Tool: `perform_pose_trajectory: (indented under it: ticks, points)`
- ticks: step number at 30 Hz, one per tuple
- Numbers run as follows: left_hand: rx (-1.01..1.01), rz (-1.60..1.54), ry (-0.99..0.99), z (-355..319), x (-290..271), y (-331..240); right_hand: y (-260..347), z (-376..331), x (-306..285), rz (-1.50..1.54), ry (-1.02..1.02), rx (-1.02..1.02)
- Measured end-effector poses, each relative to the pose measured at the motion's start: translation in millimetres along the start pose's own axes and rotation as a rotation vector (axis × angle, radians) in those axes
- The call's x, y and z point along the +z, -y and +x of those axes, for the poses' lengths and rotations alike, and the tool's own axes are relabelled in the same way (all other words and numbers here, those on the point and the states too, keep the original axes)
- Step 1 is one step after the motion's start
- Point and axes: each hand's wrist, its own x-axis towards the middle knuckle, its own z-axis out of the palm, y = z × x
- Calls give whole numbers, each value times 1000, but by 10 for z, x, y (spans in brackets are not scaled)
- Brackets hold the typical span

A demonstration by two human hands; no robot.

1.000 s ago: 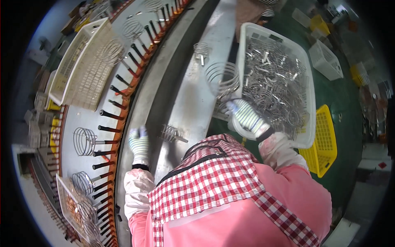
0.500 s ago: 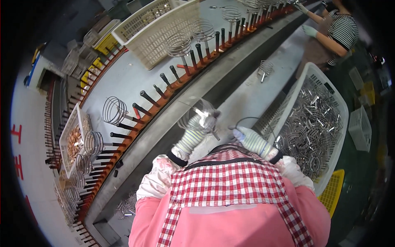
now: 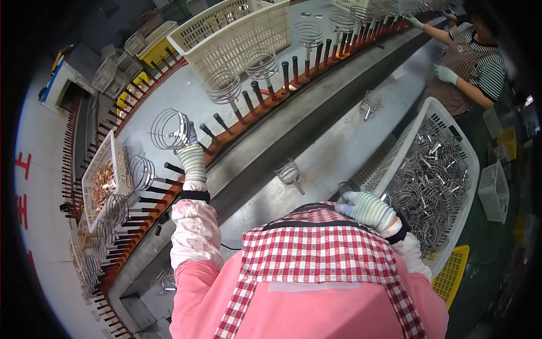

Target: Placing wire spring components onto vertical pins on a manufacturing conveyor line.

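My left hand (image 3: 192, 156), in a striped glove, reaches to the peg row on the left, closed around the base of a wire coil (image 3: 169, 129). Whether that coil sits on a peg is hidden by the hand. My right hand (image 3: 371, 210), also gloved, is held close to my apron beside the white basket. Its fingers are curled, and a thin dark wire loop (image 3: 345, 190) shows at them. Between my hands another wire coil with a metal stem (image 3: 290, 174) lies on the metal bench (image 3: 322, 152).
Black and orange pegs (image 3: 285, 72) line a curved conveyor, several bearing wire coils. A white basket (image 3: 477, 169) full of coils stands at right, a yellow crate (image 3: 454, 277) below it. A large cream crate (image 3: 248, 48) is beyond the pegs. A co-worker (image 3: 468, 62) works at far right.
My left hand has moved from above the bench leftward to the pegs with a coil. My right hand has drawn slightly right and down. The coils on the pegs have shifted toward the lower left.
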Motion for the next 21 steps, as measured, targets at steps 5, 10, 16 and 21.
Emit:
perform_pose_trajectory:
  ticks: [5, 10, 16, 21]
  points:
    - [-82, -277, -171, -14, 33, 261, -669, 326, -106, -10, -55, 164]
    - [46, -48, -223, -45, -84, 596, -990, 527, -267, 745, 346, 143]
    - [-115, -96, -324, -148, -75, 290, -1383, 791, -413, 59, -1, 63]
    - [-211, 108, -347, -152, -94, -31, -1544, 966, -594, -192, -25, 152]
